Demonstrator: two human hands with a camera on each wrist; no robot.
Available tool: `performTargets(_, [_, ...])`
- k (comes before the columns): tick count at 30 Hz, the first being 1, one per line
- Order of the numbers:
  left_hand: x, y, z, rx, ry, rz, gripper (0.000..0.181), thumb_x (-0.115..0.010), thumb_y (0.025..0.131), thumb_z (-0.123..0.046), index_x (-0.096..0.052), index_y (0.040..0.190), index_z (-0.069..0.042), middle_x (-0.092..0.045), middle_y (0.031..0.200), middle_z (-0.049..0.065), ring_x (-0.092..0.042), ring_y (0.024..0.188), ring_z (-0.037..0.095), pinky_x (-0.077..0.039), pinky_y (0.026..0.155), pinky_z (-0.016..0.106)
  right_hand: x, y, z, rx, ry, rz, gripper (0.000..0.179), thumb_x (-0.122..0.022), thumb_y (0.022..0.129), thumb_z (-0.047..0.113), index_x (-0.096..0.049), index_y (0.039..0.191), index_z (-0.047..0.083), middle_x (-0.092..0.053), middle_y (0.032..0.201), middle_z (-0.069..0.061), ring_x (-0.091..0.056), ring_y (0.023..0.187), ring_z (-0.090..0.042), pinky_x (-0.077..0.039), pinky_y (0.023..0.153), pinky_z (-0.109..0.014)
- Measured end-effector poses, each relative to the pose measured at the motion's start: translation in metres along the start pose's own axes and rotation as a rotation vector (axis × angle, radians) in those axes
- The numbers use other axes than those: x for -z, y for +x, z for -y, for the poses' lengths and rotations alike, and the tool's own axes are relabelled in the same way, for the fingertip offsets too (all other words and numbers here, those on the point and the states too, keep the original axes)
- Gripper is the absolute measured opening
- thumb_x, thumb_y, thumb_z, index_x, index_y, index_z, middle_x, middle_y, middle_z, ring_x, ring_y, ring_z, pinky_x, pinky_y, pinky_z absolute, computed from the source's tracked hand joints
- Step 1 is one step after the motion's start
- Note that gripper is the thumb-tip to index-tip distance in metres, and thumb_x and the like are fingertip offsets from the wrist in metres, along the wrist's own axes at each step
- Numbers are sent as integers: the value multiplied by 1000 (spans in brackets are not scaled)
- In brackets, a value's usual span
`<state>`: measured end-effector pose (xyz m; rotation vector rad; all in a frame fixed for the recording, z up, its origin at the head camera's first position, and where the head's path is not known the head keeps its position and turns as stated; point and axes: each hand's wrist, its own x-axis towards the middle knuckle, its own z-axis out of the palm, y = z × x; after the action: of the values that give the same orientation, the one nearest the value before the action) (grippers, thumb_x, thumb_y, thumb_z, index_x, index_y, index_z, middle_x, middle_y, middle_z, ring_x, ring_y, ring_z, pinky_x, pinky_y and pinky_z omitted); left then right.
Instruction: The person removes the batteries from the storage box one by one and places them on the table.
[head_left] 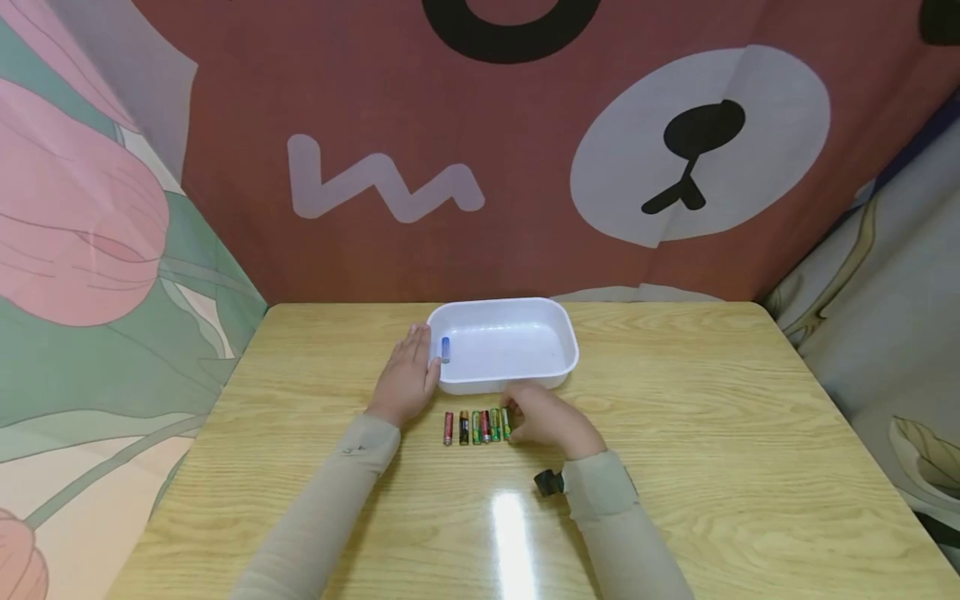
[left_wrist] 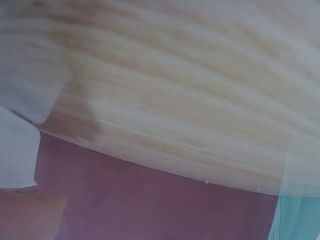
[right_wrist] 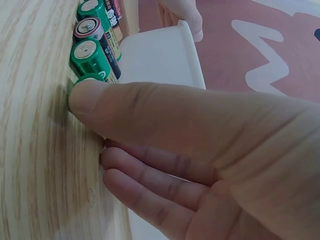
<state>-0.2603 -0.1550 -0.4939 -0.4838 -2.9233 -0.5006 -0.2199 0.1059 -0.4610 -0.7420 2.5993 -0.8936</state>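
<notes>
Against the left wall of a white plastic tray (head_left: 510, 340) lies my left hand (head_left: 405, 379), fingers straight along the outside and thumb at the rim. Inside the tray, near that wall, is a blue battery (head_left: 446, 350). My right hand (head_left: 551, 417), in front of the tray, pinches the rightmost green battery (head_left: 506, 423) of a row; the thumb (right_wrist: 95, 97) presses its end and covers most of it in the right wrist view. Leftward in the row are more green batteries (head_left: 495, 423), red batteries (head_left: 448, 428) and a black battery (head_left: 464, 427).
The wooden table (head_left: 675, 400) reaches out on both sides of the tray. Behind its back edge hangs a reddish-brown cloth (head_left: 390, 258) with a cartoon print. Patterned cloths hang at the left and right. A black wrist strap piece (head_left: 549, 482) juts from the right sleeve.
</notes>
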Motion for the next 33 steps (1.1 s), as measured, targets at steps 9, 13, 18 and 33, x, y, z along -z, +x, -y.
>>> performTargets(9, [0, -1, 1, -3, 15, 11, 66, -26, 109, -36, -14, 159, 5, -18, 166, 20, -12, 155, 32, -16, 126, 49, -3, 2, 0, -29, -14, 7, 47, -89, 71, -3, -67, 112, -1, -64, 100, -6, -59, 95, -22, -54, 87, -38])
performTargets(13, [0, -1, 2, -6, 21, 8, 66, -25, 109, -37, -15, 159, 5, -18, 166, 20, -12, 155, 32, -16, 126, 49, -3, 2, 1, -26, -23, 7, 47, -89, 71, -3, -67, 112, -1, -64, 100, -6, -59, 95, -21, -54, 87, -38])
performTargets(18, [-1, 1, 3, -15, 42, 5, 67, -26, 109, -37, -16, 159, 5, -19, 166, 20, -14, 155, 33, -19, 125, 50, -3, 2, 1, -19, -37, 6, 47, -89, 71, -2, -67, 113, -1, -64, 101, -6, -58, 95, -20, -54, 87, -38])
performTargets(33, [8, 3, -1, 34, -4, 84, 66, -35, 110, -35, -14, 160, 3, -17, 167, 17, -11, 155, 30, -17, 126, 48, -3, 0, 2, -29, -35, -2, 49, -89, 71, -1, -67, 115, -2, -64, 104, -7, -60, 99, -22, -54, 92, -40])
